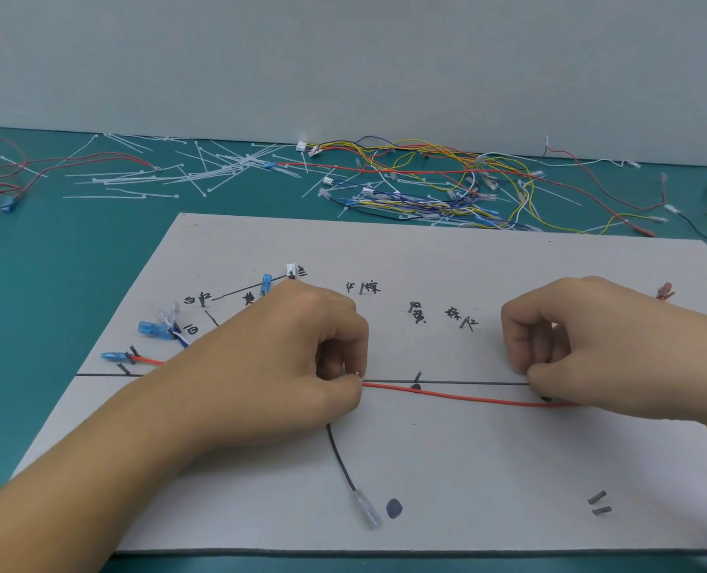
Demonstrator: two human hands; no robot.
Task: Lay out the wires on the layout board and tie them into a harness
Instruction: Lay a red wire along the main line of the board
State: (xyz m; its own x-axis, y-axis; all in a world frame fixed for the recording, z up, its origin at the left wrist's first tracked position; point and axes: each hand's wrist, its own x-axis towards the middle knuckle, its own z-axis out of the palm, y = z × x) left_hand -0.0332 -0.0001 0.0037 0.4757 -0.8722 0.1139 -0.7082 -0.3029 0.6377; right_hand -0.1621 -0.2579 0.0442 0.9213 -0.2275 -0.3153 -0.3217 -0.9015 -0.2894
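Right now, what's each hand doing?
Left hand: curled, pinching the red wire.
Right hand: curled, apparently pinching the same red wire.

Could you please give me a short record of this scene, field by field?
Surface: grey layout board on a teal table
Left hand: pinches the red wire near the board's middle
Right hand: fingers curled, covering the red wire farther right; what it grips is hidden
Black wire: curves down from under the left hand to a clear terminal
Behind the board: loose cable ties and a tangled wire pile
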